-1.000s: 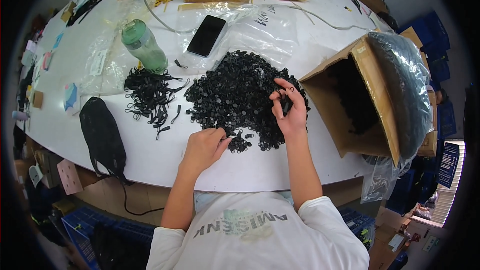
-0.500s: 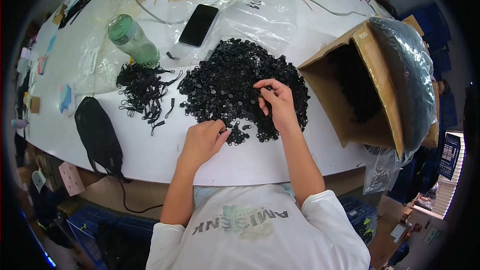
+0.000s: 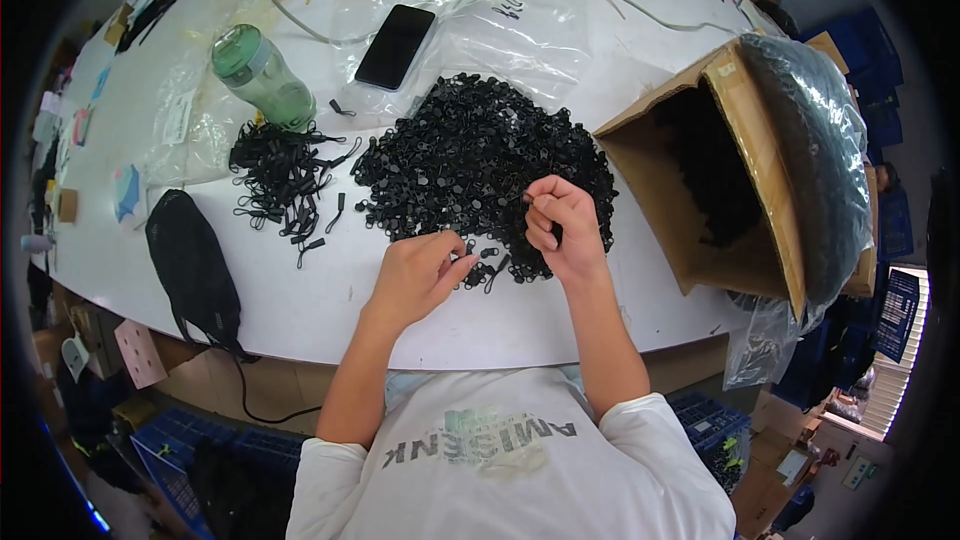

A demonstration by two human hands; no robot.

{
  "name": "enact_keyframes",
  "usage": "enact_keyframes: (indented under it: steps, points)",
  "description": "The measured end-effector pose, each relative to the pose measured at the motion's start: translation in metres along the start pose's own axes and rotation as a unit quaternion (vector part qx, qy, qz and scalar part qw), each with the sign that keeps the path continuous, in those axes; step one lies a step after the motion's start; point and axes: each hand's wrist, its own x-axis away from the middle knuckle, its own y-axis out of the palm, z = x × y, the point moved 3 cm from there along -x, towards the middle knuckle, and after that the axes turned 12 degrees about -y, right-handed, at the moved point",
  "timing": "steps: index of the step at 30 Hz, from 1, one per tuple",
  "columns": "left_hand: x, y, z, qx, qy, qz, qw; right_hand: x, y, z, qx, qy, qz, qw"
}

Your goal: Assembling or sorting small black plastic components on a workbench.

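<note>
A wide heap of small black plastic pieces with ring ends [image 3: 470,155] lies on the white table in front of me. At its near left edge, my left hand [image 3: 422,275] is closed in a pinch; what its fingertips hold is too small to make out. My right hand [image 3: 568,228] is raised over the heap's right side, fingers curled in and closed, their contents hidden. Between the hands, a black looped piece [image 3: 494,276] lies among a few loose pieces at the heap's near edge. Left of the heap is a smaller pile of black cord loops [image 3: 280,175].
A tilted cardboard box [image 3: 650,180] with black contents and a clear plastic bag stands at right. Behind the heap are a phone [image 3: 396,47] and flat plastic bags [image 3: 540,35]. A green bottle [image 3: 262,75] and a black pouch-like item [image 3: 195,265] are at left.
My right hand has drawn slightly nearer to me and its fingers have curled in further. My left hand has shifted slightly right. A looped piece now shows between the hands.
</note>
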Motion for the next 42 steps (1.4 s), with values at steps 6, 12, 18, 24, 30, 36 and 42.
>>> enact_keyframes:
  steps: [6, 12, 18, 24, 30, 36, 42]
  points:
    - [0.007, 0.008, -0.01, -0.04, 0.003, 0.011, 0.999, 0.02, -0.017, -0.004, 0.048, 0.007, 0.05, 0.998]
    - [0.002, 0.026, 0.001, -0.161, 0.036, 0.032, 0.986, 0.048, -0.029, -0.006, 0.041, 0.004, 0.054, 0.998]
    - [-0.009, 0.059, -0.005, -0.29, 0.022, -0.027, 0.956, 0.076, -0.042, -0.007, 0.037, 0.008, 0.031, 0.999]
    - [-0.029, 0.07, -0.001, -0.368, 0.006, -0.099, 0.924, 0.082, -0.05, 0.004, -0.017, -0.02, 0.035, 0.999]
    - [-0.043, 0.069, 0.001, -0.391, -0.007, -0.157, 0.907, 0.07, -0.054, -0.001, 0.139, -0.04, 0.013, 0.989]
    - [-0.04, 0.047, 0.002, -0.218, 0.043, -0.072, 0.972, 0.053, -0.041, -0.002, 0.318, -0.158, -0.057, 0.933]
    - [-0.04, 0.029, 0.003, 0.039, -0.098, -0.009, 0.994, 0.05, -0.011, -0.001, 0.493, -0.222, -0.085, 0.837]
